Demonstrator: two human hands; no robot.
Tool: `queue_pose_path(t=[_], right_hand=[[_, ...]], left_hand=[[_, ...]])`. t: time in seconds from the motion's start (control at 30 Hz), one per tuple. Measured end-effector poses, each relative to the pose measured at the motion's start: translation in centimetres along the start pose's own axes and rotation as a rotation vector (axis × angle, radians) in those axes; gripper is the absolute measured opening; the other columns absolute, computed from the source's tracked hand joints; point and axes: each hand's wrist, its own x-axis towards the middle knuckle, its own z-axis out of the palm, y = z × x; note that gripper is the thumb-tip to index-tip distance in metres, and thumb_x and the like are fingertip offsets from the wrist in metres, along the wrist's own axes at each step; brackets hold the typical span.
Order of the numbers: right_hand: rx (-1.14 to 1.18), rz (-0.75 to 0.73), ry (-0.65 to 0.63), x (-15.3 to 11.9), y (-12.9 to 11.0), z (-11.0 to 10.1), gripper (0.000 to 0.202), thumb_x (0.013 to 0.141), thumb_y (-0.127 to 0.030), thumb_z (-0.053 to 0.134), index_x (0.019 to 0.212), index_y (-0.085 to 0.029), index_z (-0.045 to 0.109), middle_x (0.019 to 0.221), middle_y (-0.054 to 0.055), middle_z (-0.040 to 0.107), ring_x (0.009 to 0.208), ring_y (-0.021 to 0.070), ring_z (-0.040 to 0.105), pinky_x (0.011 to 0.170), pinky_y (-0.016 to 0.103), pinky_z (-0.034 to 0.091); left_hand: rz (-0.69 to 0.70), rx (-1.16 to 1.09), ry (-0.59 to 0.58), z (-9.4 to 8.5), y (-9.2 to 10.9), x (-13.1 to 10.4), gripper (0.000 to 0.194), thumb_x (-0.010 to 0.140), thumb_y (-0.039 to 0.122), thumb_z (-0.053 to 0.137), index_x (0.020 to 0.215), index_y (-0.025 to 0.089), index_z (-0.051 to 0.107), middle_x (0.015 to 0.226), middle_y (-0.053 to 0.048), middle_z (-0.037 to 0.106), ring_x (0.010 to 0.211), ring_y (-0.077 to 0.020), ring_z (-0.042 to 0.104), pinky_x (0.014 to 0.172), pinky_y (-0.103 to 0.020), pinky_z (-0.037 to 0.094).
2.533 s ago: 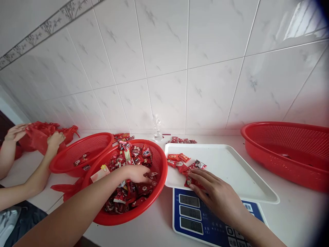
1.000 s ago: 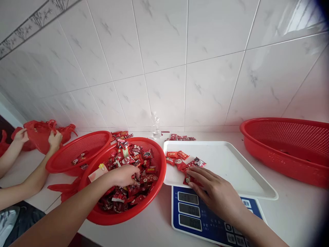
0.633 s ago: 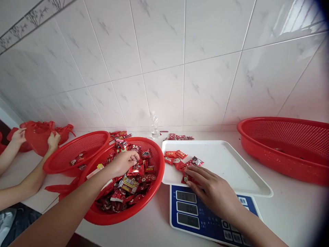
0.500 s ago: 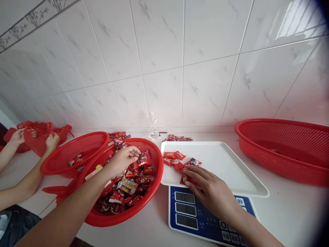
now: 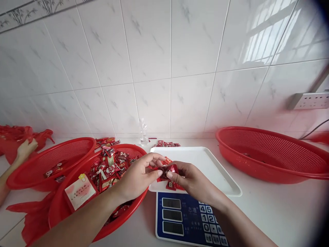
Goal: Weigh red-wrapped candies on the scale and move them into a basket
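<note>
Over the left part of a white weighing tray [image 5: 216,175], my left hand [image 5: 141,176] and my right hand [image 5: 192,178] come together. Both are closed on a small red wrapped candy [image 5: 168,171], thumbs and fingers pinching it. Partly hidden under the hands, more red wrapped candies [image 5: 171,186] lie on the tray. The tray sits on a digital scale [image 5: 190,219] with a blue panel. Left of it, under my left forearm, a red basket [image 5: 140,149] holds many mixed candies [image 5: 110,168] and a pale card-like box [image 5: 80,192].
Another red basket [image 5: 82,145] with a few packets stands at left, near a co-worker's hand [image 5: 27,149] on red bags [image 5: 41,137]. A long red basket [image 5: 257,171] stands at right. By the wall are a clear bottle [image 5: 143,132] and loose packets [image 5: 164,143].
My left hand has moved right from the candy basket to meet my right hand. My right hand has lifted off the tray, and both now grip a red candy. The view has turned right.
</note>
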Motion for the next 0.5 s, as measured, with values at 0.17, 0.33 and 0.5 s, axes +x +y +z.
queue_pose_path(t=[0.17, 0.33, 0.5], right_hand=[[-0.096, -0.026, 0.177, -0.5, -0.3, -0.4, 0.031, 0.084, -0.046, 0.044, 0.071, -0.018, 0.051, 0.065, -0.002, 0.052, 0.060, 0.0100, 0.047, 0.056, 0.023, 0.040], [-0.198, -0.016, 0.209, -0.5, 0.0, -0.3, 0.034, 0.085, -0.046, 0.041, 0.066, -0.019, 0.044, 0.061, -0.003, 0.049, 0.056, 0.0093, 0.043, 0.051, 0.021, 0.035], [-0.278, -0.004, 0.189, -0.2, 0.8, -0.1, 0.035, 0.086, -0.047, 0.039, 0.066, -0.019, 0.046, 0.059, -0.002, 0.050, 0.053, 0.0094, 0.043, 0.048, 0.021, 0.034]], left_hand=[[-0.053, -0.014, -0.100, 1.1, -0.4, 0.9, 0.030, 0.076, 0.032, 0.061, 0.103, 0.020, 0.056, 0.096, -0.004, 0.061, 0.089, -0.0177, 0.058, 0.080, -0.032, 0.046], [0.003, -0.019, -0.063, 1.9, -1.4, 0.9, 0.027, 0.081, 0.036, 0.054, 0.098, 0.016, 0.060, 0.091, -0.005, 0.064, 0.086, -0.0180, 0.058, 0.080, -0.032, 0.046], [-0.025, -0.185, -0.074, 1.5, -1.8, 0.9, 0.027, 0.081, 0.035, 0.055, 0.101, 0.018, 0.059, 0.096, -0.005, 0.063, 0.088, -0.0162, 0.058, 0.083, -0.032, 0.045]])
